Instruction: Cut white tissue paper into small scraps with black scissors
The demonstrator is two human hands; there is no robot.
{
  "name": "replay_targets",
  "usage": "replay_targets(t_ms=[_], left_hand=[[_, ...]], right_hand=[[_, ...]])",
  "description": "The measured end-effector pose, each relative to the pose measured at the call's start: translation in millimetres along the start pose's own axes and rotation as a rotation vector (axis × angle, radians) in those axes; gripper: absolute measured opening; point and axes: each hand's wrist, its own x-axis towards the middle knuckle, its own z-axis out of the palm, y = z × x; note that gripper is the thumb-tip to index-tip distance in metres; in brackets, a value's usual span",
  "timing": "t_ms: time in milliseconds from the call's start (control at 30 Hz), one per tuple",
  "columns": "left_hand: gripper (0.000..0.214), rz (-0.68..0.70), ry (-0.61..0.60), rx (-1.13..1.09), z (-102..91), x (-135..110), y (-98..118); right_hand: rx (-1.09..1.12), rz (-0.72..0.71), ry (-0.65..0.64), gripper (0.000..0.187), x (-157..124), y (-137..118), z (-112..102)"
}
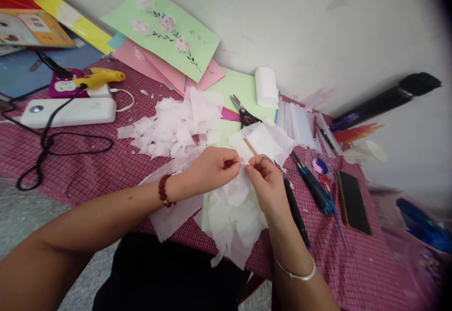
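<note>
My left hand (221,170) and my right hand (266,179) meet over the table, thumbs and fingers pinched on a small bit of white tissue paper (243,162) that is mostly hidden by the fingertips. A thin brown stick (250,146) shows just beyond my right fingers; whether they touch it I cannot tell. Below my hands, torn white tissue sheets (236,219) hang over the near table edge. To the left lies a pile of cut white tissue pieces (165,130). Black-handled scissors (245,113) rest on green paper behind my hands.
A green card with paper flowers (167,28) leans at the back. A white power bank (68,112) and a yellow glue gun (100,78) with cables lie left. A blue-black cutter (314,188), a black pen-like tool (296,214) and a phone (353,202) lie right.
</note>
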Motion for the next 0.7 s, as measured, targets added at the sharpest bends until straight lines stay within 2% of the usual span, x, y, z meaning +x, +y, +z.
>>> replay_targets(t_ms=[133, 233, 300, 500, 600, 700], left_hand=[[0.018, 0.016, -0.009, 0.006, -0.8, -1.3, 2.2], [0.009, 0.025, 0.012, 0.030, -1.7, -2.5, 4.6], [0.005, 0.060, 0.035, 0.118, -1.5, -3.3, 4.6], [0.019, 0.198, 0.015, 0.464, 1.9, -5.6, -2.6], [0.020, 0.221, 0.027, 0.478, 2.6, -5.8, -4.4], [0.017, 0.198, 0.060, 0.399, 3.5, -5.0, -4.3]], right_hand=[[-0.035, -0.007, -0.016, 0.010, 0.0, -1.0, 1.5], [-0.053, -0.010, -0.037, 0.010, -0.9, 0.3, 1.4], [-0.076, -0.033, -0.051, 0.010, -1.9, 0.8, 1.4], [-0.190, -0.114, -0.052, 0.009, -4.0, -0.7, 4.4], [-0.278, -0.119, -0.055, 0.011, -4.2, 0.9, 5.5], [-0.375, -0.102, -0.059, 0.011, -4.5, 2.4, 5.3]])
